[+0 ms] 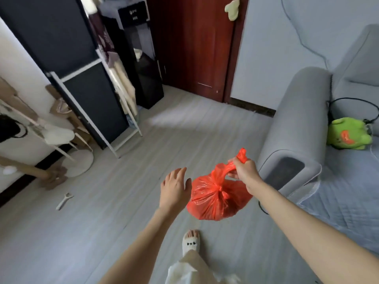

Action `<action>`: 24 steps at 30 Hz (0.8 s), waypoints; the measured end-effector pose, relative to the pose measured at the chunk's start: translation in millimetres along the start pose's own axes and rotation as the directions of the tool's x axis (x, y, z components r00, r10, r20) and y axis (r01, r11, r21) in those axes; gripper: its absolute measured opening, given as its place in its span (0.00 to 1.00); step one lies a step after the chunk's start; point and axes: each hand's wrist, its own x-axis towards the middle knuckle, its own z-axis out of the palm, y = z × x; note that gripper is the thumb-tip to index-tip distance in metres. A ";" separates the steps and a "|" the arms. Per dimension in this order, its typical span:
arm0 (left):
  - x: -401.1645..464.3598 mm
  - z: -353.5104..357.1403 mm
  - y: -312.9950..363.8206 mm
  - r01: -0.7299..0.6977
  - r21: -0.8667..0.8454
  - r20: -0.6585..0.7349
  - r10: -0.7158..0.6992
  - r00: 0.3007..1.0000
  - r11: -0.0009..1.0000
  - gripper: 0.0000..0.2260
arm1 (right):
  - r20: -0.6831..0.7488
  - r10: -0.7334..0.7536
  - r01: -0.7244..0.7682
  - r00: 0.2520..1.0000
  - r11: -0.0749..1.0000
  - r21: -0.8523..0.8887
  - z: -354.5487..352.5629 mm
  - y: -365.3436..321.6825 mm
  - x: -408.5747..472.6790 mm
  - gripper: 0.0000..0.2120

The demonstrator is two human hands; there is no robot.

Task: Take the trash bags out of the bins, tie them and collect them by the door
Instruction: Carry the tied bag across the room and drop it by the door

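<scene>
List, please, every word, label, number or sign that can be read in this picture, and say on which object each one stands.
No text can be read with certainty.
Black sign near the top, left of the brown door: two short lines of white marks, too small and blurred to read.
Red trash bag, held by the right hand: no print visible.
Green plush toy on the sofa: an orange patch, no letters.
</scene>
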 end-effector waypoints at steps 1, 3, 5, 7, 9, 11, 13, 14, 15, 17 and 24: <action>26.9 -3.8 2.9 -0.019 -0.005 0.006 0.019 1.000 1.000 0.20 | -0.013 0.000 0.000 1.000 1.000 -0.003 1.0 -11.9 19.6 0.11; 96.2 -11.1 12.9 -0.063 -0.013 0.020 0.063 0.998 0.998 0.20 | -0.050 -0.001 0.002 0.999 1.000 0.026 3.8 -47.0 69.4 0.11; 167.9 -17.3 30.1 -0.099 -0.018 0.050 0.100 0.994 0.995 0.19 | -0.085 0.025 -0.019 0.996 0.997 0.072 2.4 -81.4 117.6 0.09; 228.6 -19.3 51.7 -0.148 -0.016 0.071 0.148 0.986 0.989 0.19 | -0.094 0.034 -0.023 0.995 0.993 0.114 -0.1 -109.7 161.6 0.06; 283.2 -16.2 75.3 -0.184 -0.021 0.091 0.185 0.979 0.983 0.18 | -0.088 0.032 -0.020 0.996 0.990 0.137 -1.8 -133.6 206.1 0.07; 348.1 -5.8 101.1 -0.209 -0.025 0.101 0.210 0.972 0.978 0.18 | -0.099 0.031 -0.013 0.995 0.985 0.171 -4.9 -157.7 265.7 0.06; 411.8 8.1 125.4 -0.222 -0.037 0.087 0.224 0.971 0.974 0.18 | -0.109 0.029 -0.007 0.994 0.981 0.196 -10.8 -180.6 328.5 0.06; 440.5 14.2 137.7 -0.225 -0.043 0.089 0.229 0.969 0.973 0.18 | -0.112 0.035 -0.010 0.993 0.977 0.213 -15.3 -191.3 357.6 0.06; 474.7 20.9 152.0 -0.236 -0.045 0.087 0.240 0.967 0.971 0.18 | -0.115 0.046 -0.017 0.992 0.971 0.239 -21.2 -203.7 392.4 0.06; 522.5 25.6 175.2 -0.223 -0.051 0.093 0.227 0.969 0.973 0.18 | -0.107 0.071 -0.039 0.992 0.959 0.279 -32.6 -224.6 437.9 0.06; 710.6 33.2 273.8 -0.306 -0.025 0.055 0.307 0.950 0.952 0.18 | -0.169 0.155 -0.090 0.973 0.936 0.342 -91.1 -295.3 599.9 0.05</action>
